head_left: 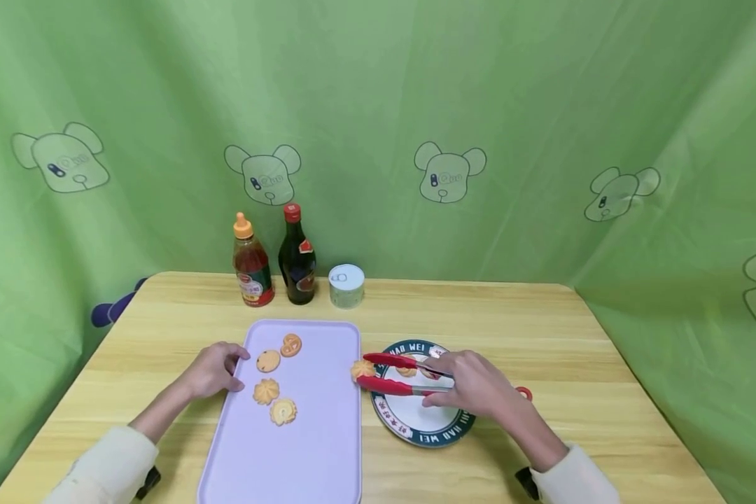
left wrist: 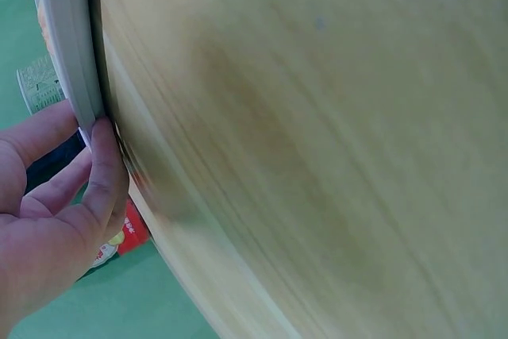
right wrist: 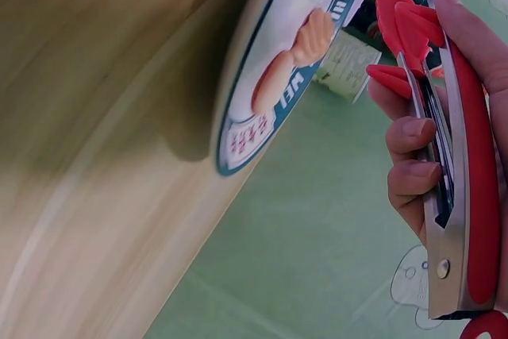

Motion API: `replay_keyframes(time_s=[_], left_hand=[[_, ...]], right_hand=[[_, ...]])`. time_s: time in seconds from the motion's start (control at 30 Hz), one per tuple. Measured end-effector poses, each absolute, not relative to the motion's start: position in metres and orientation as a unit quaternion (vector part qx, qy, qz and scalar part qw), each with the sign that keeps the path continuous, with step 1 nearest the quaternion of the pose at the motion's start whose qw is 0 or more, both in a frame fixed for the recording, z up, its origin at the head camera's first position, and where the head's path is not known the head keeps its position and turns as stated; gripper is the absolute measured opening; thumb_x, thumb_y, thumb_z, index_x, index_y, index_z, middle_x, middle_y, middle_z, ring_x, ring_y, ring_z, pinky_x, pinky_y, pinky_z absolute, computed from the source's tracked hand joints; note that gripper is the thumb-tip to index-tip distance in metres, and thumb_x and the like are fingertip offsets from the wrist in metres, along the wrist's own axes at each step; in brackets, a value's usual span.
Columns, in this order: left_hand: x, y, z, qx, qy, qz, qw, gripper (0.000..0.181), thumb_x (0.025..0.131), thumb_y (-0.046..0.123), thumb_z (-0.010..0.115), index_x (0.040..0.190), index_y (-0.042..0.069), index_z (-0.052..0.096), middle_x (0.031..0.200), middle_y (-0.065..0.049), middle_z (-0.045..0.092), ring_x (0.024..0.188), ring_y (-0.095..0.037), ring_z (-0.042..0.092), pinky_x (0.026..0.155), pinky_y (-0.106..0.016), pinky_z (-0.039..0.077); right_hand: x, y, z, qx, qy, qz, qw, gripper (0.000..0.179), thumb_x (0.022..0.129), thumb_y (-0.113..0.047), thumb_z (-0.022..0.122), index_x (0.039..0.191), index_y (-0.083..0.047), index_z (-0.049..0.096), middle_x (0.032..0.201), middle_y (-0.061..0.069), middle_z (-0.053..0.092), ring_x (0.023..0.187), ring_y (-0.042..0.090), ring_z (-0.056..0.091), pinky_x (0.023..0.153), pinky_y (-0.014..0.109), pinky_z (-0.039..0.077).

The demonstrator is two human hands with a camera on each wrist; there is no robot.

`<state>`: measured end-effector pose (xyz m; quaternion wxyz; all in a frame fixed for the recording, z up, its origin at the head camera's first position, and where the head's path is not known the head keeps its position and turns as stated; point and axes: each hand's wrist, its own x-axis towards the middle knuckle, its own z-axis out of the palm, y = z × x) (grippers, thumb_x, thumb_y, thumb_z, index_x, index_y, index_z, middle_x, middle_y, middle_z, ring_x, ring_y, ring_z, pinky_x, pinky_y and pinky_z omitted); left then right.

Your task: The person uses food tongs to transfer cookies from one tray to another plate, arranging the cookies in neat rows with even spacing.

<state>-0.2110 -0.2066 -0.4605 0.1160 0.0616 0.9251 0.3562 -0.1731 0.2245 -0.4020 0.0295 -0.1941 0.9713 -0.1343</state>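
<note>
My left hand (head_left: 217,367) pinches the left rim of a lilac tray (head_left: 311,455); in the left wrist view, thumb and fingers meet on the tray's edge (left wrist: 70,37). On the tray lie a pretzel cookie (head_left: 291,344), a round cookie (head_left: 268,361), and two flower-shaped cookies, one (head_left: 266,392) above the other (head_left: 283,411). My right hand (head_left: 475,385) grips red-tipped metal tongs (head_left: 384,386). Between the tong tips is a piped butter cookie (head_left: 361,370), over the tray's right rim. Below the tongs sits a green-rimmed white plate (head_left: 418,420) with cookies (right wrist: 315,37) on it.
Behind the tray stand a sauce bottle (head_left: 252,269) with an orange cap, a dark bottle (head_left: 297,262) with a red cap, and a tin can (head_left: 346,285). A green curtain (head_left: 378,105) hangs behind the wooden table (head_left: 542,329).
</note>
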Motion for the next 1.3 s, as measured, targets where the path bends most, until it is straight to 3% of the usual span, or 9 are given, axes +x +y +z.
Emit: replay_keyframes(time_s=[0.77,1.3], left_hand=[[-0.211,-0.207,-0.458,0.062,0.928,0.348,0.119,0.050,0.065,-0.003,0.078,0.112,-0.006,0.060,0.088,-0.013,0.058,0.077,-0.020,0.055,0.066,-0.032,0.051],[-0.210,-0.207,-0.457,0.067,0.926,0.353,0.118,0.050,0.065,-0.004,0.077,0.112,-0.007,0.060,0.087,-0.013,0.059,0.077,-0.020,0.055,0.066,-0.032,0.051]], right_hand=[[-0.150,0.267,-0.406,-0.184,0.976,-0.118,0.025,0.066,0.063,-0.046,0.083,0.115,-0.007,0.068,0.108,0.008,0.071,0.100,0.025,0.066,0.086,0.043,0.054],[-0.150,0.270,-0.409,-0.174,0.977,-0.116,0.031,0.068,0.060,-0.045,0.085,0.116,-0.011,0.068,0.110,0.009,0.070,0.102,0.026,0.065,0.087,0.044,0.054]])
